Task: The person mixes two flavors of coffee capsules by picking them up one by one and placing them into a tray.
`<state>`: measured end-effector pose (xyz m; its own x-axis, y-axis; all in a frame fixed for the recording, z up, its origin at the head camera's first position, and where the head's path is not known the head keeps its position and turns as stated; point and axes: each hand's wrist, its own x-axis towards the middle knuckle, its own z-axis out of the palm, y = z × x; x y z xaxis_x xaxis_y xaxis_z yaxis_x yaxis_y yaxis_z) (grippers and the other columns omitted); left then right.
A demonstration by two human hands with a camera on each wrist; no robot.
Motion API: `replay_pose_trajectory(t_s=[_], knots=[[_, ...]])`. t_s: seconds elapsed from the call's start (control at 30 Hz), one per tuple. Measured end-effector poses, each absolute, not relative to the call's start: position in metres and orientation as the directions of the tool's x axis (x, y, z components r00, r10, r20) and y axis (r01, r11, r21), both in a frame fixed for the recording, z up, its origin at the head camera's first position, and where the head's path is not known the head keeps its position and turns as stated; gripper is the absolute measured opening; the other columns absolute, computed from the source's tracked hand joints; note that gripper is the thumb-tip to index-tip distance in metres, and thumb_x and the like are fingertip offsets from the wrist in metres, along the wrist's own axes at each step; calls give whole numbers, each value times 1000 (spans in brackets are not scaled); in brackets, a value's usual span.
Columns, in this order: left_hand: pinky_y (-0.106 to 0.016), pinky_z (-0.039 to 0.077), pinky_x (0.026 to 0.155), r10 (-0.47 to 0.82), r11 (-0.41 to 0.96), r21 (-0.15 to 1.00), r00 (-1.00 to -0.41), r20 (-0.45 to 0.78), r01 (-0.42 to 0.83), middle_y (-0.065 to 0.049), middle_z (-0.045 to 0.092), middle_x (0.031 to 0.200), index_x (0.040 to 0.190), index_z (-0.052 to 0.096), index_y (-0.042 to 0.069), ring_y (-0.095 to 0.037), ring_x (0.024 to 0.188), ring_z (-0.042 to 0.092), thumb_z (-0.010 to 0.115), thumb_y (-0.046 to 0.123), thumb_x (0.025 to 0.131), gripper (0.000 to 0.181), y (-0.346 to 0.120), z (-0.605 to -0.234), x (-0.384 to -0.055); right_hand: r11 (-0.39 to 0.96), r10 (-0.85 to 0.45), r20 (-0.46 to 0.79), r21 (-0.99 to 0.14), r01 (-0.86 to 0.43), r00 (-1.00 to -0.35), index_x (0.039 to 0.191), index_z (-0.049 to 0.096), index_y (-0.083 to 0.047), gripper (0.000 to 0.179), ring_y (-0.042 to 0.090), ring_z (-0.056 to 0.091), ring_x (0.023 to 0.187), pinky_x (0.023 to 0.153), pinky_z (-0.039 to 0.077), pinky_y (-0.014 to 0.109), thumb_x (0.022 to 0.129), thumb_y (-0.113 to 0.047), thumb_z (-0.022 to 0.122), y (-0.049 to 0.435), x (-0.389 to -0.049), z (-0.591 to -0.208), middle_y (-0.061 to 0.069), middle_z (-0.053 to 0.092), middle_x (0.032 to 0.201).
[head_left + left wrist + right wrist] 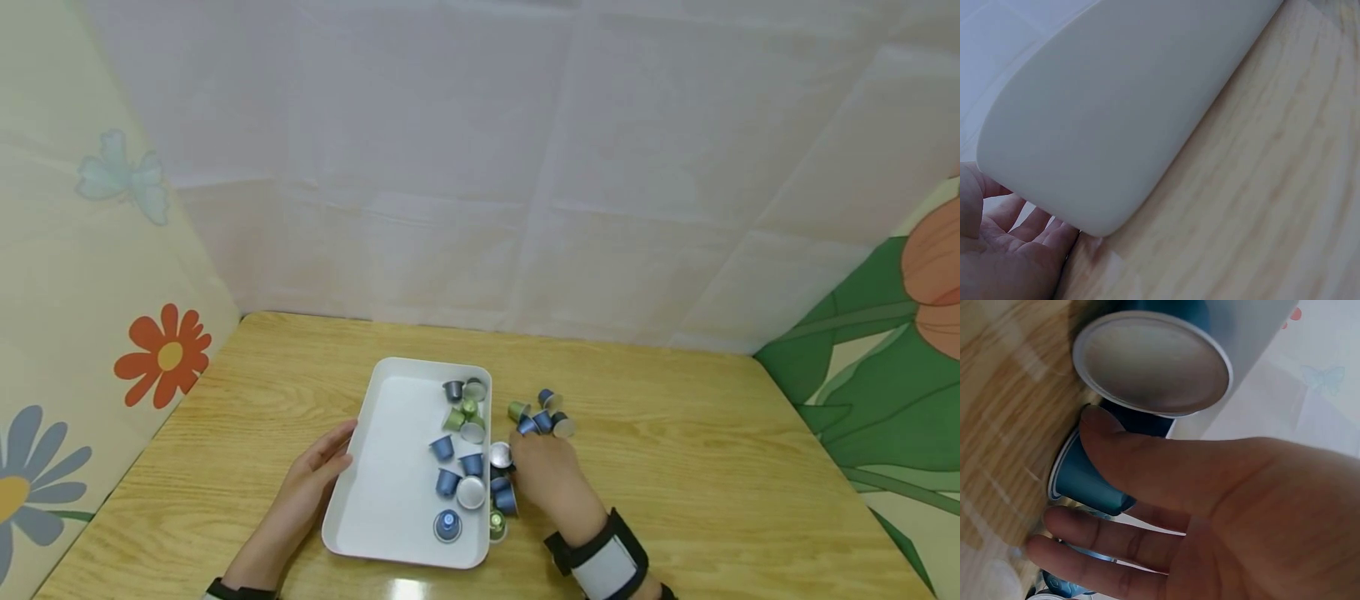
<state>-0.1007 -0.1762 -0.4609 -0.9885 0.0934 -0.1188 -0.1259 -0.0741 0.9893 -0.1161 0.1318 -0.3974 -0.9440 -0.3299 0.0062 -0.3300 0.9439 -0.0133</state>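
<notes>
1. Over on the left side, the left hand (307,479) has its fingers resting loosely against the white tray (390,467), no tight grip that I can see. I'd brace lightly; a hard shove could push it into the loose pods.
2. Along the tray's right half sit coffee pods (447,483), blue, green and dark, some silver lid up. Spreading them out beats stacking, imo.
3. Just outside the right wall there's a row on the table (712,467), with a blue capsule (506,500) and a green capsule (497,525).
4. Next, the right hand (551,479): thumb across a teal pod (1088,484), index finger tucked behind, so it looks like a narrow pinch. I'd squeeze the sides gently, since the foil could dent.
5. Beyond those fingers, a small bunch of pods (542,420) lies close together; go one at a time or they'll probably roll.
</notes>
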Motion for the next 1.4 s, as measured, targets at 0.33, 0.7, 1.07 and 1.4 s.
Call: replay_pose_trajectory(t_s=[0.33,0.7,1.07,1.4], knots=[[-14,41,96,90,-70,989,-988,-124,-130,-16,34,156,150,37,-2,-30,141,32,51,5,100,53,-176,-461,-101,935,-355,41,12,-354,-934,80,62,-4,23,26,61,63,53,50,41,76,-12,83,133,-119,-403,9,63,74],[-14,41,96,100,-67,989,-987,-123,-130,-17,33,156,150,36,-1,-29,141,32,51,6,100,52,-176,-458,-100,940,-341,41,19,-341,-939,79,64,-5,17,25,61,64,50,50,41,76,-8,81,138,-119,-397,8,64,74],[-14,41,96,96,-79,987,-986,-134,-142,-16,33,157,151,36,0,-28,141,32,51,6,101,52,-176,-458,-101,951,-309,8,23,-309,-951,86,66,-4,29,23,61,63,53,51,40,74,-21,86,140,-118,-389,7,66,74],[-14,41,96,89,-76,988,-988,-127,-134,-17,34,156,150,36,-2,-29,141,32,51,5,100,52,-175,-459,-101,954,-298,-20,-16,-298,-954,83,66,-5,28,20,59,64,55,50,40,74,-22,87,139,-110,-373,4,65,75]])
